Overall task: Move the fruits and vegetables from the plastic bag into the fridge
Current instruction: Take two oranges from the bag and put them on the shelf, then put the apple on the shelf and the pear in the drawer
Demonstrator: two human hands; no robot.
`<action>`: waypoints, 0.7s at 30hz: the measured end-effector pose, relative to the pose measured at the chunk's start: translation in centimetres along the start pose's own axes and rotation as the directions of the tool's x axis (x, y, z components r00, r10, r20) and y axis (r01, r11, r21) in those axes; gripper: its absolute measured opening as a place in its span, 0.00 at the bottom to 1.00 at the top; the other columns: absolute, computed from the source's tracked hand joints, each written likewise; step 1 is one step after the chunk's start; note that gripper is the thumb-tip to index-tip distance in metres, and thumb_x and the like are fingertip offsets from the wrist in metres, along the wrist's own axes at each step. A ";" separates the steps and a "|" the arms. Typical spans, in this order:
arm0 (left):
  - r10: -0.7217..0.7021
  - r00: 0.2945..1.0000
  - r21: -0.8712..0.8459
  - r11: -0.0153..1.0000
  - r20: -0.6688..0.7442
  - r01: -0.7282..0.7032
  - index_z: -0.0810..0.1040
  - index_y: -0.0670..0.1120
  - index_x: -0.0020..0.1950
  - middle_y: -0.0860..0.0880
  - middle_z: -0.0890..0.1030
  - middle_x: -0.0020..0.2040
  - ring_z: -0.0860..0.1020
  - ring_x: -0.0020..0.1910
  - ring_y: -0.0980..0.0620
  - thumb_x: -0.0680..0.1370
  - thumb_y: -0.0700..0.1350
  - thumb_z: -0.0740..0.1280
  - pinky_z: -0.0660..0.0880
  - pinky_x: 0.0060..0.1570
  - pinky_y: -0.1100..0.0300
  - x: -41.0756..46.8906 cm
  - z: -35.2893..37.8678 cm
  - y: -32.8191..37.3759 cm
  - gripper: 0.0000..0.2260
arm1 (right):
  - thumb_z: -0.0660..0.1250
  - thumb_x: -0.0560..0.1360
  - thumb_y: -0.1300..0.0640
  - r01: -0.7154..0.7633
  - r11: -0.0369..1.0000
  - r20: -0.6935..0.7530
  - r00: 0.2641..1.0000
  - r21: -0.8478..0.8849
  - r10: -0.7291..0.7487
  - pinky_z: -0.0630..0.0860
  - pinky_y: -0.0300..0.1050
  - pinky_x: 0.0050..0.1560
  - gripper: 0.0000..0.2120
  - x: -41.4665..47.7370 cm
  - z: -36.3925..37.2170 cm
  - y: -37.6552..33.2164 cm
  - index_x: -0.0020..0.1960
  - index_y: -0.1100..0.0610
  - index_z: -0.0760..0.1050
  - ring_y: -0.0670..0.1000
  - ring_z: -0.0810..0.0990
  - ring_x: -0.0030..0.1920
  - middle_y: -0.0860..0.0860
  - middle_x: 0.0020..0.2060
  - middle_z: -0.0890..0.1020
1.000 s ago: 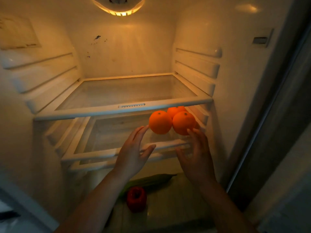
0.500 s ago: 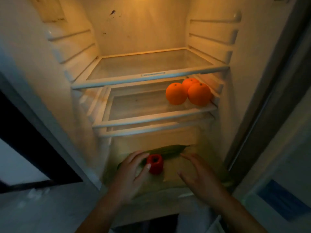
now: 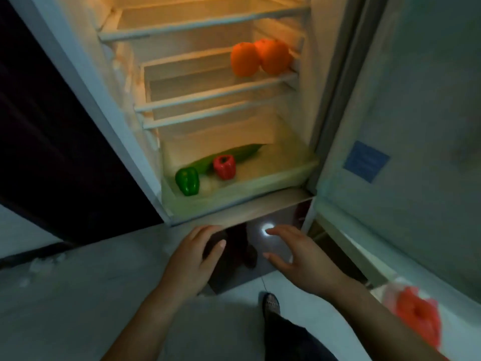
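Both hands have dropped out of the fridge (image 3: pixel 309 105). A second ago they were up at the shelf by the oranges, half a second ago in front of the bottom drawer, and they now hang below the compartment, in front of the dark glossy lower panel (image 3: pixel 235 278). The left hand (image 3: pixel 194 259) is empty with its fingers loosely extended, and the right hand (image 3: pixel 299 254) is also empty, its fingers spread wide and the thumb held apart. The view has tilted further down, so the top shelf is cut off and the near floor (image 3: pixel 78 295) and a shoe (image 3: pixel 270 304) have come into sight. The three oranges (image 3: pixel 244 59) lie as before, touching one another at the right end of the middle shelf (image 3: pixel 216 93). In the bottom drawer (image 3: pixel 273 178) the cucumber (image 3: pixel 234 155) lies slantwise with the red pepper (image 3: pixel 224 166) just in front of it, where both were earlier. A green pepper (image 3: pixel 187 181), not visible in the earlier views, sits in the drawer's near left corner. The red plastic bag (image 3: pixel 416 311), blurred, has appeared at the near right, low against the open door (image 3: pixel 429 100).
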State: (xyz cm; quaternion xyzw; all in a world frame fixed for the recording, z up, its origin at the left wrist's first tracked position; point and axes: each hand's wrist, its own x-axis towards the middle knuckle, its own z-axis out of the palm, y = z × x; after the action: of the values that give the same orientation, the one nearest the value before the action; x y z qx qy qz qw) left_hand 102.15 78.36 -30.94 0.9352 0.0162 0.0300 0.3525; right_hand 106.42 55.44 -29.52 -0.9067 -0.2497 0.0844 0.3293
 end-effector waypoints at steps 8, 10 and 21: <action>0.103 0.946 -0.054 0.994 0.308 -0.091 0.71 0.52 0.67 0.58 0.69 0.64 0.68 0.64 0.58 0.78 0.53 0.61 0.62 0.60 0.66 -4.4 6.9 4.6 0.18 | 0.63 0.75 0.42 -0.321 0.944 0.067 0.943 -0.072 0.326 0.66 0.36 0.63 0.25 -12.7 -1.2 2.5 0.69 0.47 0.65 0.45 0.70 0.64 0.45 0.67 0.70; 0.134 0.924 -0.049 0.991 0.359 -0.125 0.71 0.51 0.66 0.56 0.70 0.65 0.69 0.65 0.56 0.78 0.53 0.61 0.63 0.61 0.65 -5.0 8.6 5.8 0.18 | 0.62 0.75 0.42 -0.385 0.920 0.046 0.920 -0.074 0.388 0.67 0.38 0.63 0.24 -15.5 -1.7 3.4 0.69 0.46 0.65 0.45 0.71 0.63 0.45 0.67 0.69; 0.253 0.781 -0.081 0.964 0.570 -0.254 0.68 0.52 0.68 0.54 0.68 0.68 0.67 0.65 0.57 0.79 0.53 0.59 0.62 0.61 0.65 -8.5 19.6 18.3 0.18 | 0.63 0.74 0.42 -0.561 0.828 -0.058 0.827 -0.007 0.559 0.70 0.39 0.62 0.24 -30.0 -6.9 10.6 0.67 0.48 0.67 0.46 0.73 0.61 0.46 0.64 0.73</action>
State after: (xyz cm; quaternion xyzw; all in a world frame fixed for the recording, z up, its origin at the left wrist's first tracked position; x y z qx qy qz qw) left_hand 95.21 51.34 -33.94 0.8939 -0.2168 -0.2070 0.3332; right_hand 86.96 29.37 -31.30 -0.9458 0.0347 0.1500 0.2858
